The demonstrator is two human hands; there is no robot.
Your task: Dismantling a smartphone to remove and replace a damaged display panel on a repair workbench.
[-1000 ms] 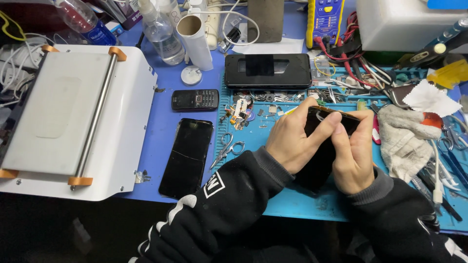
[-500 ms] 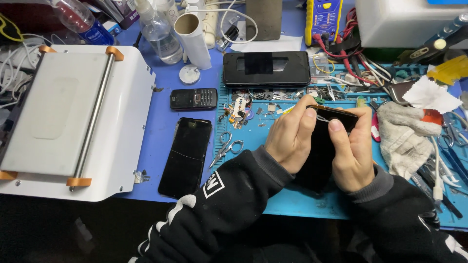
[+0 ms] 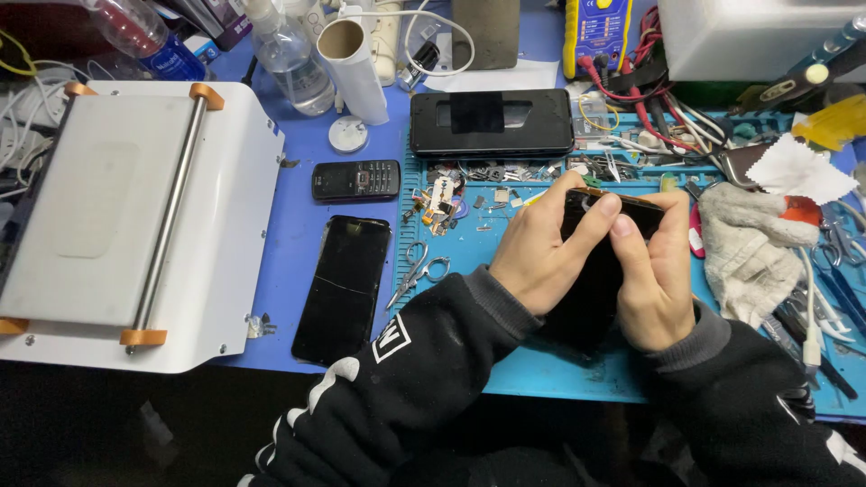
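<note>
Clasped between both hands, a black smartphone (image 3: pixel 603 271) is held over the blue work mat (image 3: pixel 541 361), its long body running from the wrists up to the fingertips. It is gripped along its left edge by the left hand (image 3: pixel 539 257) and along its right edge by the right hand (image 3: pixel 657 280), with both thumbs pressed onto its upper face. Its surface is seen as dark and glossy, and a thin amber-brown strip is visible along its top edge; the lower end is hidden under the palms and black sleeves. Just left of the mat, a second dark phone (image 3: pixel 343 289) is laid flat on the blue table, and small scissors (image 3: pixel 417 269) are found between it and the hands. A grey-white glove (image 3: pixel 753 252) is lying to the right of the hands. Farther up, a small keypad phone (image 3: pixel 355 179) and scattered small parts (image 3: pixel 487 176) are seen, then a black rectangular case (image 3: pixel 492 123). A large white machine (image 3: pixel 135 216) is set at the far left, and a clear bottle (image 3: pixel 287 54) and cardboard tube (image 3: pixel 354 63) are standing at the back.
</note>
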